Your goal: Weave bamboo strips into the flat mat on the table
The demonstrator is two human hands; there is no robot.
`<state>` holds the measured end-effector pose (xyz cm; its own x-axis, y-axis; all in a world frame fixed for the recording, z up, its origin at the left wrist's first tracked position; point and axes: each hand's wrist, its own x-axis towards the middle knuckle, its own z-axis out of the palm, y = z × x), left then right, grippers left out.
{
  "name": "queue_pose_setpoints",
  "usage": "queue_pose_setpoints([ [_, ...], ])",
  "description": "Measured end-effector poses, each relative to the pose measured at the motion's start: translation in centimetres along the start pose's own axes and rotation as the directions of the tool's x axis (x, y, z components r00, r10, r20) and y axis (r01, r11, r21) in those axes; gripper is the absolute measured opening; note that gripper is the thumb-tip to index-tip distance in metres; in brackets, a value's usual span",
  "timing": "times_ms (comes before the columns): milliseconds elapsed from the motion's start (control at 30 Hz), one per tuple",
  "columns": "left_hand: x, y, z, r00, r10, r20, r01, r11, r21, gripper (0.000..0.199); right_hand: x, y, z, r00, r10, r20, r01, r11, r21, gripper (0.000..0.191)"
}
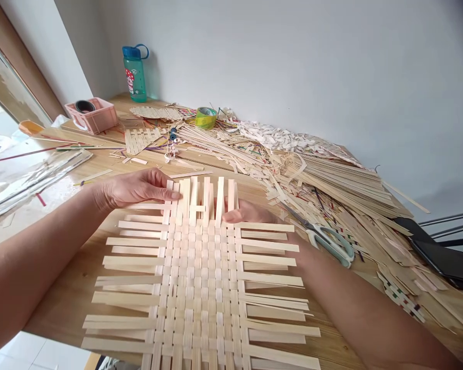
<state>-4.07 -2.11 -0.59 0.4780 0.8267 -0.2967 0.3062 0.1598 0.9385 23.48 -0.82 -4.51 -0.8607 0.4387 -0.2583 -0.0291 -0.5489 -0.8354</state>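
A woven mat of pale wooden strips (204,277) lies between my forearms, its loose strip ends sticking out on both sides and at the far edge. My left hand (142,189) pinches the far left corner, thumb on top of the strips. At the far right part of that edge, my right hand (245,209) grips the strips with its thumb on top; its other fingers are mostly hidden beneath. A short crosswise strip piece (197,208) shows among the upright ends between the two hands.
Scissors (332,241) lie right of my right hand. Strip bundles (332,180) and scraps cover the table's back and right. Farther back are yellow-green tape (206,117), a pink basket (96,117) and a teal bottle (135,74). A black phone-like object (440,257) is at the right.
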Motion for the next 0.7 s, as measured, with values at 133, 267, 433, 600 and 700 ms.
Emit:
queue_pose_setpoints([
  [133, 0.2, 0.0, -0.4, 0.998, 0.050, 0.031, -0.057, 0.961, 0.272, 0.048, -0.4, -0.3, 0.3, 0.970, 0.144, -0.196, -0.154, 0.987, -0.035, 0.029],
  [267, -0.5, 0.2, -1.3, 0.999, -0.001, 0.054, -0.017, 0.946, 0.325, 0.050, -1.0, -0.4, 0.5, 0.941, 0.176, -0.291, -0.201, 0.978, -0.059, 0.031],
  [433, -1.0, 0.3, -1.9, 0.996, -0.011, 0.090, -0.013, 0.966, 0.260, 0.030, -1.0, -0.9, 0.5, 0.921, 0.170, -0.350, -0.223, 0.967, -0.119, 0.030],
  [600, -1.2, 0.5, -1.8, 0.997, -0.014, 0.073, -0.007, 0.962, 0.272, 0.023, -0.6, -1.5, 0.5, 0.923, 0.165, -0.347, -0.239, 0.954, -0.183, 0.032],
  [700, -1.2, 0.8, -1.8, 0.997, -0.026, 0.069, 0.003, 0.948, 0.319, 0.024, -0.9, -1.6, 1.0, 0.920, 0.168, -0.355, -0.241, 0.955, -0.172, 0.025],
])
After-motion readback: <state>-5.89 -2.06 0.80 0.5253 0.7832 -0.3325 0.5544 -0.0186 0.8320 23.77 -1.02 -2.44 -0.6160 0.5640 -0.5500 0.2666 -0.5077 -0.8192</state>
